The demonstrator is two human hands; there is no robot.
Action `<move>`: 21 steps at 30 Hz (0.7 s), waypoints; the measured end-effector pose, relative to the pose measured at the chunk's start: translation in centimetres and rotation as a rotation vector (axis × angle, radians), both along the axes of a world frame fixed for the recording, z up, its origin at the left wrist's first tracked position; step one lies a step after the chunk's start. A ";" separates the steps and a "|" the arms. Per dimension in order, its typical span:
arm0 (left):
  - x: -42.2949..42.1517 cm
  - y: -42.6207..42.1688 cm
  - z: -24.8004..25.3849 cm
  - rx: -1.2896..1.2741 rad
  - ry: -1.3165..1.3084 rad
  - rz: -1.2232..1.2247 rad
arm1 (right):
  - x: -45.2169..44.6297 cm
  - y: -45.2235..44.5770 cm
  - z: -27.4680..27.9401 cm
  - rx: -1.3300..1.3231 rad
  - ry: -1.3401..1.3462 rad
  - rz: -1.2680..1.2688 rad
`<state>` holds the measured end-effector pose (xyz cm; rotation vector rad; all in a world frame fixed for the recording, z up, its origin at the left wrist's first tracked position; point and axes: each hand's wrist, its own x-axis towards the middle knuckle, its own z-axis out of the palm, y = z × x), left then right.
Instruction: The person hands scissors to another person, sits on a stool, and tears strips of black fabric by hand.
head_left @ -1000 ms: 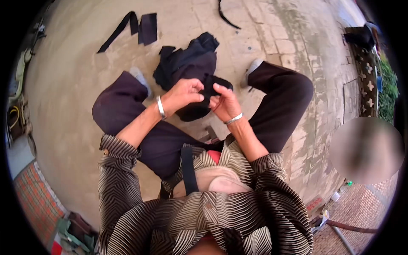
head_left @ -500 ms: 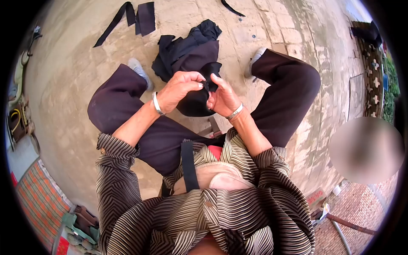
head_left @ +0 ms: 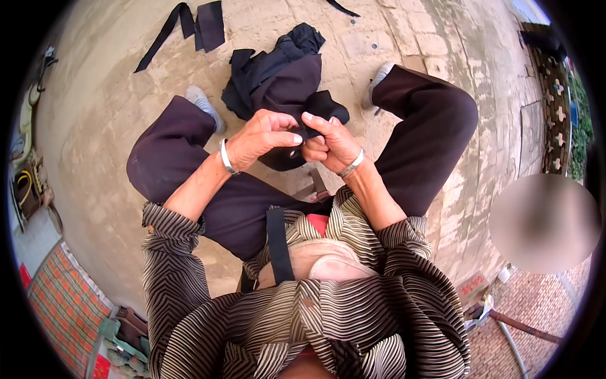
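Observation:
Between my knees I hold a piece of black cloth (head_left: 284,159) in both hands. My left hand (head_left: 260,136) pinches it with thumb and fingertips. My right hand (head_left: 332,141) is closed on it close beside the left, the fingers curled in and the thumb on top. Part of the cloth hangs below the hands and another part sticks up behind the right hand. Any small item between the fingertips is hidden. Just beyond the hands, a heap of dark fabric (head_left: 271,79) lies on the ground, seemingly touching the held cloth.
Two dark fabric strips, one narrow (head_left: 165,35) and one wider (head_left: 209,26), lie on the paved ground at the far left. A thin black strip (head_left: 343,7) lies farther off. A checked cloth (head_left: 63,309) is at lower left, a brown pole (head_left: 524,325) at lower right.
My right hand has turned and its fingers have curled in tighter around the black cloth. The cloth's upper part has shifted to the right. My left hand has moved slightly left.

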<state>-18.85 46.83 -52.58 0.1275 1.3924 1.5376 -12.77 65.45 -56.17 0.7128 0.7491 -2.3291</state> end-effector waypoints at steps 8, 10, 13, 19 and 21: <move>0.3 -0.5 -1.1 0.069 0.021 0.006 | 0.4 -0.2 1.6 -0.091 0.041 0.005; 0.3 -0.6 -0.1 0.051 0.008 0.013 | 0.5 -0.3 2.0 -0.069 0.017 -0.046; 0.9 -0.3 1.4 0.128 -0.071 0.105 | 0.4 -0.6 4.2 -0.041 -0.027 -0.133; 1.6 -0.5 2.6 0.199 -0.098 0.089 | 1.0 -0.8 6.4 -0.080 -0.064 -0.187; 1.5 -1.2 2.2 0.181 -0.064 0.023 | 1.0 -0.9 6.9 -0.056 -0.051 -0.185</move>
